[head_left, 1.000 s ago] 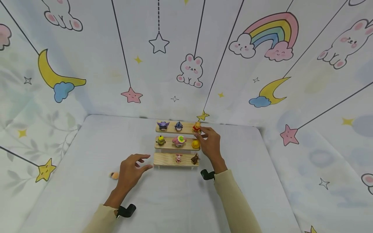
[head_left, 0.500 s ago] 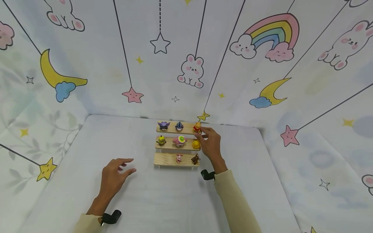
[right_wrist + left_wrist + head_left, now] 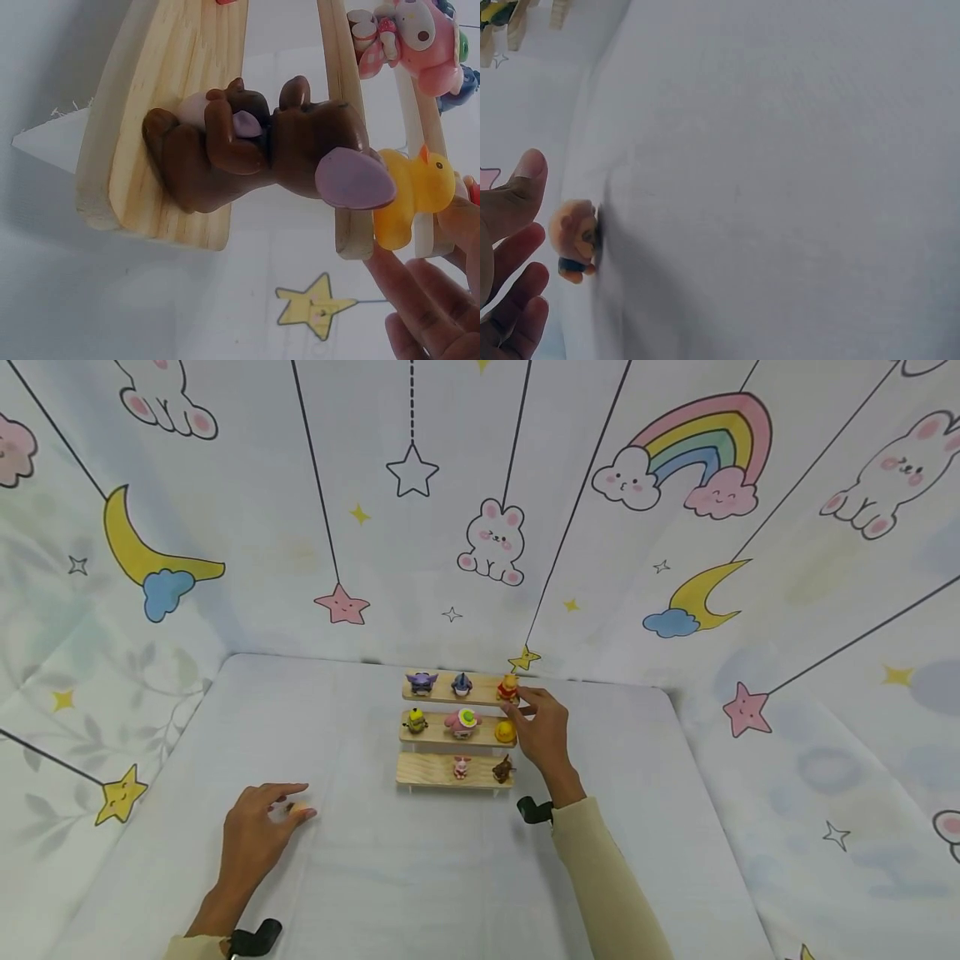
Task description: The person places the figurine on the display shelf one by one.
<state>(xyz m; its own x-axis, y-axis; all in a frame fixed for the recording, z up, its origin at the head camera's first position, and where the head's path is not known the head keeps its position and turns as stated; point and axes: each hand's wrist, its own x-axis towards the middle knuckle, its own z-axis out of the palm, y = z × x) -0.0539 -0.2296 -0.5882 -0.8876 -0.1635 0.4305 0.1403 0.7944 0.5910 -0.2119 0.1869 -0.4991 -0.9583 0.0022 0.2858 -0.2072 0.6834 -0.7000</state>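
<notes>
Left hand (image 3: 255, 831) nearer orange figurine (image 3: 297, 811)

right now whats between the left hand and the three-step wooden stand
Only bare white table cloth lies between the left hand and the three-step wooden stand, seen in the head view; a small orange figurine sits at its fingertips.

A three-tier wooden shelf (image 3: 427, 771) stands at the middle back of the desk (image 3: 450, 868). Three figurines sit on its top tier, with the bear figurine (image 3: 507, 687) at the right end. Three more sit on the middle tier, the duck (image 3: 505, 732) rightmost. Two stand on the lowest tier, toward its right. The right hand (image 3: 546, 735) is at the shelf's right end, fingers by the bear. Well to the left, in front of the shelf, a small figurine (image 3: 298, 811) lies on the desk just beside the left hand (image 3: 251, 835).
</notes>
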